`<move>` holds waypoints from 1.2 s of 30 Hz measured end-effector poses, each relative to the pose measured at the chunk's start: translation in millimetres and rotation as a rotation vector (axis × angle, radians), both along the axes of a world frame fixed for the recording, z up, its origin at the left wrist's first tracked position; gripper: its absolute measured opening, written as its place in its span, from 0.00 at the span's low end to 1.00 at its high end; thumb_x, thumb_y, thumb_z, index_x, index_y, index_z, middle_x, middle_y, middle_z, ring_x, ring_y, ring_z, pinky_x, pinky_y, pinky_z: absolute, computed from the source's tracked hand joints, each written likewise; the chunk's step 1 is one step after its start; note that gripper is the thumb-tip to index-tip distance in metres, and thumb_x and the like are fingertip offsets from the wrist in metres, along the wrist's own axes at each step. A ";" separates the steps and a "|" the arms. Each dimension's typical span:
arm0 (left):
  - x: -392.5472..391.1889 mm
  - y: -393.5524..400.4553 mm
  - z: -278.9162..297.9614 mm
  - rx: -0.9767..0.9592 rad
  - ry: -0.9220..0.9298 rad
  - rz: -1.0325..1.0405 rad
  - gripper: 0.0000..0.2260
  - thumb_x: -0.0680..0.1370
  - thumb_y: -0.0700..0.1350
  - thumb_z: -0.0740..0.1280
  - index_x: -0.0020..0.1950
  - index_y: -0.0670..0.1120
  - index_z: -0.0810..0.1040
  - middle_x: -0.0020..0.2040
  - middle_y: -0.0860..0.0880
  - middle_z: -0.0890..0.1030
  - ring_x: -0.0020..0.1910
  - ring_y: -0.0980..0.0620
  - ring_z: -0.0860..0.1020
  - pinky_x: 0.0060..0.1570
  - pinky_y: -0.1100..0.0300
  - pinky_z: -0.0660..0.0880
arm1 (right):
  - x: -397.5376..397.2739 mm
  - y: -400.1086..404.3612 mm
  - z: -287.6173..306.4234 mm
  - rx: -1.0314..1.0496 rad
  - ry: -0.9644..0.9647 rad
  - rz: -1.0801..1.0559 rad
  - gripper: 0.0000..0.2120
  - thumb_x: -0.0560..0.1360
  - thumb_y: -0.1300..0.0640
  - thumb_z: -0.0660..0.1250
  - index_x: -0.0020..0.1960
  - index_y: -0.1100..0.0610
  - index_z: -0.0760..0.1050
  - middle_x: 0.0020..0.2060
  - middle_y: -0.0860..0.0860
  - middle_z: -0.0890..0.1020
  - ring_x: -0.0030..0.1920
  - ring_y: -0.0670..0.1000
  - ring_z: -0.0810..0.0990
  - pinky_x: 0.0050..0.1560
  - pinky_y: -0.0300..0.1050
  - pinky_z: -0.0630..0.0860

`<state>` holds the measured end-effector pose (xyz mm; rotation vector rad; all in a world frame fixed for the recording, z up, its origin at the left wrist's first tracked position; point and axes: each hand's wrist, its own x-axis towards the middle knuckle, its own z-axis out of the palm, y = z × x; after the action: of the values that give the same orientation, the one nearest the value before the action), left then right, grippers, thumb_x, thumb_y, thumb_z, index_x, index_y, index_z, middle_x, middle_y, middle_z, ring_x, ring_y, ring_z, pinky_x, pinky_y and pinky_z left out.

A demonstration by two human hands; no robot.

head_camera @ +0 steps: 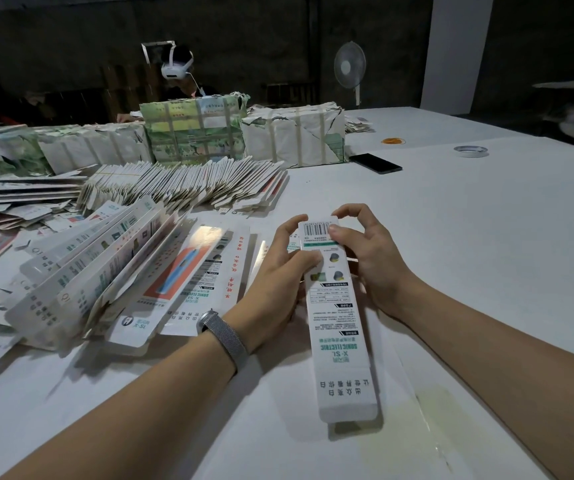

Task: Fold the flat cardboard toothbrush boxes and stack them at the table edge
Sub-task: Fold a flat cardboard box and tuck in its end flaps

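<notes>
Flat boxes point(161, 271) left of held box point(339, 317).

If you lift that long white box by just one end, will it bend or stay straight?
The long white box would probably stay mostly straight: it is folded into a tube, which stiffens thin card. It looks light, since the left hand and right hand hold it with fingertips near its far end. It likely dents if squeezed, being hollow.
</notes>
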<state>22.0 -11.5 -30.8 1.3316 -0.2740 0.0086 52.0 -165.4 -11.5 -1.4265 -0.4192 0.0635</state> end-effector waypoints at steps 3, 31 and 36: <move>-1.1 -0.7 -0.8 0.030 0.006 0.006 0.22 0.76 0.46 0.65 0.69 0.59 0.67 0.52 0.44 0.86 0.45 0.46 0.85 0.41 0.54 0.81 | 1.0 -1.9 0.8 0.000 0.006 -0.006 0.10 0.82 0.56 0.64 0.46 0.43 0.74 0.39 0.54 0.86 0.33 0.51 0.82 0.29 0.44 0.77; 3.3 -0.1 -3.6 0.080 -0.017 0.035 0.24 0.73 0.56 0.70 0.67 0.60 0.68 0.48 0.45 0.86 0.42 0.44 0.84 0.52 0.33 0.76 | 0.7 1.9 -3.1 0.040 0.007 -0.024 0.04 0.81 0.55 0.65 0.52 0.46 0.76 0.45 0.57 0.86 0.34 0.53 0.84 0.29 0.45 0.79; -0.1 -0.6 -0.3 0.090 0.010 0.055 0.19 0.77 0.51 0.67 0.67 0.58 0.68 0.48 0.43 0.86 0.40 0.43 0.83 0.52 0.21 0.69 | 2.3 0.4 -2.3 0.051 0.031 -0.014 0.04 0.81 0.56 0.66 0.49 0.48 0.77 0.42 0.55 0.86 0.33 0.53 0.84 0.28 0.44 0.78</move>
<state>21.9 -12.1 -31.2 1.4283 -0.2319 0.0364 54.3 -164.9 -13.8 -1.3765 -0.3825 0.0633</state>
